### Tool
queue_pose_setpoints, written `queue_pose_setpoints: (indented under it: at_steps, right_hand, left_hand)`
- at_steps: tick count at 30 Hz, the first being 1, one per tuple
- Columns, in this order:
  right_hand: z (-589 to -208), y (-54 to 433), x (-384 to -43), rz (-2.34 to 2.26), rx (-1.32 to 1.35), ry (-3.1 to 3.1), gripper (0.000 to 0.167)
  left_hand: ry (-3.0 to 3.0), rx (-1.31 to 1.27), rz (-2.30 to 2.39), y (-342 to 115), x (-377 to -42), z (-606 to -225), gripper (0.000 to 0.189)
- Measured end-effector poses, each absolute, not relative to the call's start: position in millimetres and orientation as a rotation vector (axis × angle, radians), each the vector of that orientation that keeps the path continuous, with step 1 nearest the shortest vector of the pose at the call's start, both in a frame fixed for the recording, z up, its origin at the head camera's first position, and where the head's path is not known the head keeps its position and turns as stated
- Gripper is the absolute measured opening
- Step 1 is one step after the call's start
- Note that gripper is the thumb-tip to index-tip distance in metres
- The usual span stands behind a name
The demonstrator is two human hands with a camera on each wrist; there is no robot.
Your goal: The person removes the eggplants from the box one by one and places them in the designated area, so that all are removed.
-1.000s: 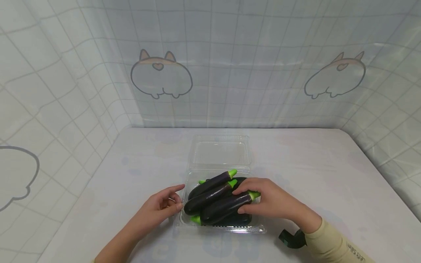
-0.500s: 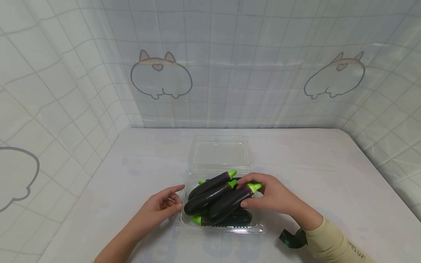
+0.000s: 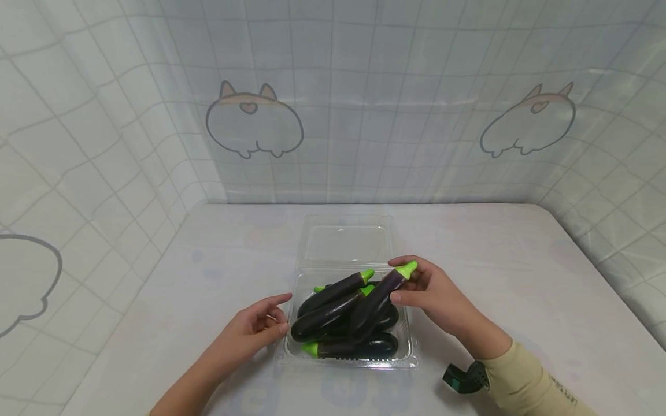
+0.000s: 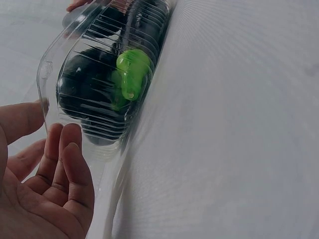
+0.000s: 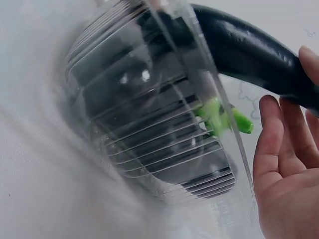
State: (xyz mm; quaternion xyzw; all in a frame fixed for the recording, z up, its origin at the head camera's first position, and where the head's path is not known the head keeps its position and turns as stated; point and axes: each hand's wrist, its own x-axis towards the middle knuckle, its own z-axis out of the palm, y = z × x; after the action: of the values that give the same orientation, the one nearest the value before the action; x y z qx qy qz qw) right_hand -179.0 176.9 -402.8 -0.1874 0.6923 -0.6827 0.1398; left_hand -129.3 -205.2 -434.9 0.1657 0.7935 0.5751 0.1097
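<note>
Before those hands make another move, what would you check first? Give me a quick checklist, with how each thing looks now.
1. Right hand has hold of an eggplant: ok, it grips the held eggplant near its green stem.
2. Held eggplant free of the other eggplants: cannot tell; its lower end overlaps them in the head view.
3. Lid open: ok, folded back away from the person.
4. Left hand firmly gripping the clear box: cannot tell; it is at the left rim.
5. Other eggplants in a single layer: not ok, they are heaped.
</note>
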Motion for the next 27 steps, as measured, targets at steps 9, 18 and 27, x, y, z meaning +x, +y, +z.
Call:
queue_pose_setpoints:
  at_steps: [9, 18, 27]
  right_hand:
    - [-405.7, 180.6, -184.8, -2.177, -0.458, 1.778, 0.039]
    - [-392.3, 193.0, -191.9, -2.310, -0.349, 1.766, 0.044]
    - [-386.7, 213.5, -202.1, -2.406, -0.268, 1.732, 0.041]
  left_hand:
    - [2.343, 0.444, 1.666, -206.4, -129.4, -436.1, 0.057]
    - [2.343, 0.430, 1.666, -205.3, -129.9, -434.2, 0.057]
    - [2.342, 0.413, 1.665, -204.6, -130.2, -432.9, 0.057]
